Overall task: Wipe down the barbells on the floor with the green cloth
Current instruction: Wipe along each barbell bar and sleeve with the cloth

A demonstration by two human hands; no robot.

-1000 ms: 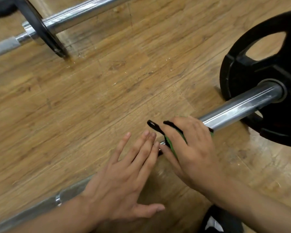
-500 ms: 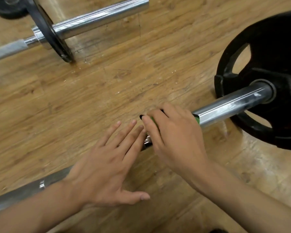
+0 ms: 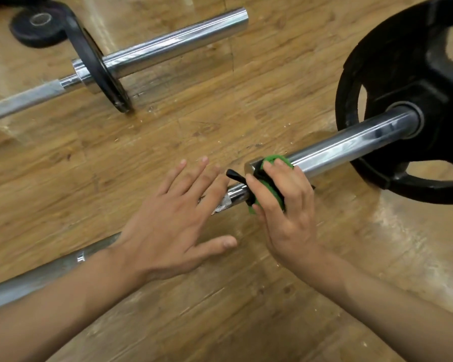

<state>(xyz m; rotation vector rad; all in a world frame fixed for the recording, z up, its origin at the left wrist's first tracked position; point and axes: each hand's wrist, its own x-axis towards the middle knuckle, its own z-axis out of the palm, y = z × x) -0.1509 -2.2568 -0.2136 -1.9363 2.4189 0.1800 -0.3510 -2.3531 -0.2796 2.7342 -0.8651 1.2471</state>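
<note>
The near barbell [image 3: 351, 145] lies across the wooden floor from lower left to a large black plate [image 3: 408, 82] at the right. My right hand [image 3: 285, 207] grips the green cloth [image 3: 272, 163], wrapped over the bar where the thin shaft meets the thick chrome sleeve. A black strip pokes out from the cloth to the left. My left hand [image 3: 173, 218] lies flat with spread, straight fingers over the knurled shaft just left of the cloth. A second barbell [image 3: 168, 45] with a thin black plate [image 3: 97, 71] lies farther back at the upper left.
A small black weight plate [image 3: 39, 27] lies flat on the floor at the top left, behind the far barbell. Bare wooden floor [image 3: 194, 121] stretches between the two bars.
The view has shifted, so both barbells sit lower and more to the right in the frame. My right hand with the cloth sits closer to the sleeve's collar; the green cloth shows more.
</note>
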